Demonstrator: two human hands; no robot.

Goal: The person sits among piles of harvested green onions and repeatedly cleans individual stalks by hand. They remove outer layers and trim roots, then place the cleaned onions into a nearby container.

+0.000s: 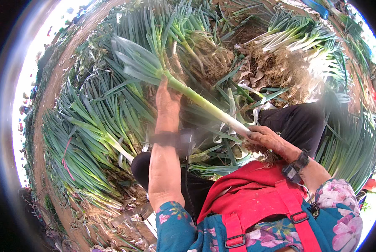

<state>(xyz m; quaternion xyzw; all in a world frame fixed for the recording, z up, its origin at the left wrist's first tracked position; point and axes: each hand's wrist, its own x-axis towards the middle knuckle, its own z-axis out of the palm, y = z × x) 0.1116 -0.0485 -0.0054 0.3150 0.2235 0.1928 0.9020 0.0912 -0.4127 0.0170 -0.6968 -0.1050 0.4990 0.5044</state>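
A long leek [203, 99] slants across the space before me, green leaves at the upper left and white root end at the lower right. My left hand [167, 93] grips it just below where the leaves fan out, thumb along the stalk. Around the white end close the fingers of my right hand [266, 138]. Brown roots [263, 152] hang under that hand, above my red apron [254, 189]. The leaf tips are blurred. Loose peeled leaves [232, 157] lie beneath the leek, between my knees.
Piled leeks with rooty ends [213, 60] lie ahead. White-stemmed leeks [276, 39] are stacked at the upper right, roots inward. A bundle with a pink tie [66, 154] lies left. More leek leaves [352, 141] spread beside my right knee [298, 123].
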